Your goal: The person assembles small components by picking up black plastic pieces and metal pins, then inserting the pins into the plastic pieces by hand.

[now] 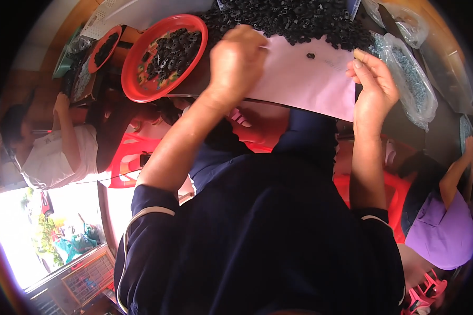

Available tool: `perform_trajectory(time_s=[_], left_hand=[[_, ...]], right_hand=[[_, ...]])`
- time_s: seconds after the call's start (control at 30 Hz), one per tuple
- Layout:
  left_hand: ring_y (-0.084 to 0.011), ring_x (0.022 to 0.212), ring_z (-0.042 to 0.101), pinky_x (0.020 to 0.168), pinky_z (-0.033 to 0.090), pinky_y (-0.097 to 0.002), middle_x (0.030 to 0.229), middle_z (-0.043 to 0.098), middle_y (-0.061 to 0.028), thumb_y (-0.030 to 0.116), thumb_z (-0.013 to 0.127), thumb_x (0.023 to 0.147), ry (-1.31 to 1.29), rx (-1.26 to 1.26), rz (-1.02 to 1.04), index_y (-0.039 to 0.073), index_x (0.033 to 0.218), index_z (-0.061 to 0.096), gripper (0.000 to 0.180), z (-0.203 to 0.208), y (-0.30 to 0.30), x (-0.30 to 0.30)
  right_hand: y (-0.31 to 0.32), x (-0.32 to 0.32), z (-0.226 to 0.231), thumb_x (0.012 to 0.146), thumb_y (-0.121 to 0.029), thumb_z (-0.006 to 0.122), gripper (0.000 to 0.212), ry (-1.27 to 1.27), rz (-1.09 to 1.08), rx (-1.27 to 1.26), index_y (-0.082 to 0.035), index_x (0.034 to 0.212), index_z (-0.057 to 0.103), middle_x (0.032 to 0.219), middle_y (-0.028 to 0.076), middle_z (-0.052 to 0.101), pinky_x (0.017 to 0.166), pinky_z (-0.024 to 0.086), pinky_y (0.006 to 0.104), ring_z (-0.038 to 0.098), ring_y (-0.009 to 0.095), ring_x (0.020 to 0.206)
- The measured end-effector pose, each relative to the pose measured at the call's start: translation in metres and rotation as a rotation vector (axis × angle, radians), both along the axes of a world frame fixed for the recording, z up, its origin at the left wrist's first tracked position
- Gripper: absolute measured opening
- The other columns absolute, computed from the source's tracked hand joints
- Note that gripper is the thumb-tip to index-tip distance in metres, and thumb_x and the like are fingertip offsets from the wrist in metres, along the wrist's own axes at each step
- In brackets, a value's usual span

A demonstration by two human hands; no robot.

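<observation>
A heap of small black parts (294,18) is spread across the far side of the table, on and beyond a pink sheet (305,71). One loose black part (310,55) lies apart on the sheet. My left hand (237,65) is over the sheet's left side, close to the heap. Its fingers are curled inward and hide whatever they may grip. At the sheet's right edge, my right hand (374,81) is raised with thumb and forefinger pinched together. Anything between those fingertips is too small to name. Left of my left hand is a red basin (134,64) holding more black parts.
Clear plastic bags (412,86) of small bluish-silver pieces lie to the right. A smaller red dish (95,59) with black parts is at far left. One person in a white top (63,152) sits left, another in a purple top (444,228) right.
</observation>
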State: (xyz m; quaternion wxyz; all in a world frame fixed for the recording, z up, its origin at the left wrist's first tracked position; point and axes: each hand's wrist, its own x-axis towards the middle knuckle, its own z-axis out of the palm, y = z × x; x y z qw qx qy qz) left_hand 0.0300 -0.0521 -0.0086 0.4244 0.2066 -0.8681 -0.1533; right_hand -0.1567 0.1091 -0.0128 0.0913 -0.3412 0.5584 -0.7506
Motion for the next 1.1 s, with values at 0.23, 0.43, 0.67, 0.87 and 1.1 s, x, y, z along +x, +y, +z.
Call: perform_trajectory(time_s=[0.23,0.43,0.67,0.87,1.1], left_hand=[[-0.0326,0.081,0.065,0.071,0.053,-0.0422,0.087,0.063,-0.0139,0.016,0.068,0.078,-0.334,-0.216,-0.069,0.004,0.084,0.067,0.013,-0.015,0.017,-0.077],[-0.0349,0.079,0.064,0.068,0.053,-0.0437,0.085,0.062,-0.0162,0.012,0.065,0.079,-0.297,-0.142,-0.128,0.004,0.081,0.061,0.009,-0.021,0.012,-0.062],[-0.0337,0.077,0.063,0.069,0.051,-0.0426,0.082,0.062,-0.0134,0.010,0.062,0.075,-0.280,0.164,-0.162,0.004,0.081,0.061,0.009,-0.006,0.012,-0.033],[-0.0288,0.076,0.064,0.068,0.050,-0.0383,0.081,0.064,-0.0118,0.010,0.066,0.070,-0.331,0.326,-0.145,0.003,0.080,0.063,0.012,0.001,0.001,-0.021],[-0.0071,0.069,0.057,0.065,0.048,-0.0234,0.076,0.065,-0.0009,0.006,0.073,0.077,-0.004,0.510,-0.151,0.000,0.086,0.067,0.012,-0.007,0.002,-0.020]], right_hand=[[0.001,-0.004,-0.008,0.085,0.004,0.065,0.017,-0.033,0.015,0.037,0.002,0.102,0.071,0.088,0.007,0.070,0.069,0.051,0.0239,0.063,0.011,0.075],[0.001,-0.003,-0.013,0.085,0.005,0.066,0.017,0.005,0.092,-0.022,0.001,0.102,0.070,0.093,0.005,0.071,0.072,0.051,0.0217,0.062,0.008,0.079],[-0.009,0.007,-0.011,0.083,0.004,0.067,0.011,0.368,0.008,0.042,0.001,0.094,0.068,0.090,0.008,0.072,0.071,0.052,0.0240,0.066,0.011,0.079],[-0.017,0.017,-0.007,0.082,0.001,0.069,0.013,0.400,0.033,0.042,-0.002,0.094,0.068,0.084,0.009,0.072,0.067,0.054,0.0264,0.069,0.015,0.073],[-0.020,0.021,0.001,0.083,0.004,0.067,0.013,0.317,0.118,0.112,0.000,0.096,0.069,0.091,0.008,0.073,0.076,0.054,0.0245,0.068,0.011,0.083]])
